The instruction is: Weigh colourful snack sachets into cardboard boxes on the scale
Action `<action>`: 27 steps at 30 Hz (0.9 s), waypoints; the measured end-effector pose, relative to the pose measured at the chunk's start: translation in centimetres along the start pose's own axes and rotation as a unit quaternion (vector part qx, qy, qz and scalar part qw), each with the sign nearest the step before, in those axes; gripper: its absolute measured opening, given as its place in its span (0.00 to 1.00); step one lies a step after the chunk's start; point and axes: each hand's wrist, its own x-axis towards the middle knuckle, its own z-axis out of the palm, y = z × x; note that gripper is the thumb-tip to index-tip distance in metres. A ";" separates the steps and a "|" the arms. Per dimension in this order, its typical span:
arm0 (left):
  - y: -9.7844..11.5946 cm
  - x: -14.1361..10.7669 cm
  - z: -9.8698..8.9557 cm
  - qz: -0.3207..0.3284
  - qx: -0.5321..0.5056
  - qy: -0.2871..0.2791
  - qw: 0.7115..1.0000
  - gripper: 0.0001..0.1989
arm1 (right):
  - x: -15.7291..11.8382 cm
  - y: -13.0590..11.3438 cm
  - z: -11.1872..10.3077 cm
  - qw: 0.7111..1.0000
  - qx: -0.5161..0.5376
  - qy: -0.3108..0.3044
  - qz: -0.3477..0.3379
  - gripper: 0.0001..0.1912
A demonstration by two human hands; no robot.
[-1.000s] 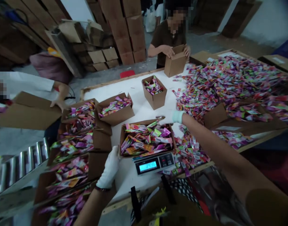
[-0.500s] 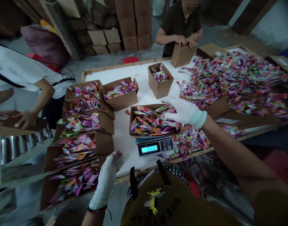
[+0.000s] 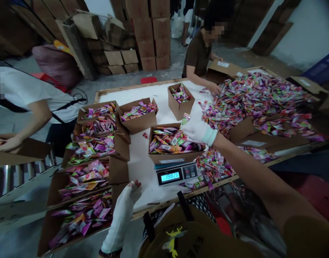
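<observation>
My right hand [image 3: 198, 129], in a white glove with bare fingertips, is over the right side of an open cardboard box [image 3: 175, 157]. Its fingers are closed on a small green-and-white candy packet [image 3: 185, 119] that pokes up past them. Pink, purple and orange packets [image 3: 167, 140] fill this box, which rests on a digital scale [image 3: 177, 173] with a lit blue display. My left hand [image 3: 129, 197], gloved the same way, hovers at the table's near edge, left of the scale. Its fingers are apart and slightly bent, holding nothing.
Several filled boxes [image 3: 120, 168] line the left side, with another filled box [image 3: 139, 120] beside them. A smaller box [image 3: 180, 102] stands behind the scale. A large packet heap [image 3: 250, 96] covers the right. One co-worker [image 3: 195, 57] reaches into it; another [image 3: 32, 104] handles a box by rollers.
My right hand has drawn in over the box and closed on a packet. The scale's reading has changed. The far co-worker has let go of an upright box and now reaches into the heap.
</observation>
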 end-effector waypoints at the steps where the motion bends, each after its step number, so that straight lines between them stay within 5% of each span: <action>1: 0.0 0.1 0.2 -0.001 0.003 -0.001 1.000 0.19 | -0.7 0.3 -0.9 1.000 0.007 0.020 0.008 0.19; 8: -0.6 0.6 1.5 0.026 0.005 -0.041 0.999 0.24 | -10.1 5.7 -5.6 0.964 0.093 0.232 0.093 0.18; 12: -1.3 0.7 2.3 0.028 0.012 -0.061 0.998 0.28 | -15.9 11.6 -4.7 0.937 0.044 0.294 0.185 0.18; 15: -1.7 0.7 2.7 0.045 0.038 -0.078 0.995 0.31 | -17.3 14.0 -3.3 0.935 -0.032 0.284 0.211 0.20; 17: -1.8 0.5 3.0 0.055 0.049 -0.088 0.993 0.33 | -16.4 13.3 -2.7 0.934 -0.047 0.294 0.195 0.22; 20: -1.5 0.1 3.5 0.050 0.054 -0.086 0.994 0.36 | -12.6 8.9 -2.4 0.947 0.021 0.286 0.146 0.21; 27: -2.0 0.2 2.3 0.044 0.046 -0.066 0.996 0.36 | 0.8 -1.9 1.3 0.995 0.059 0.039 0.065 0.20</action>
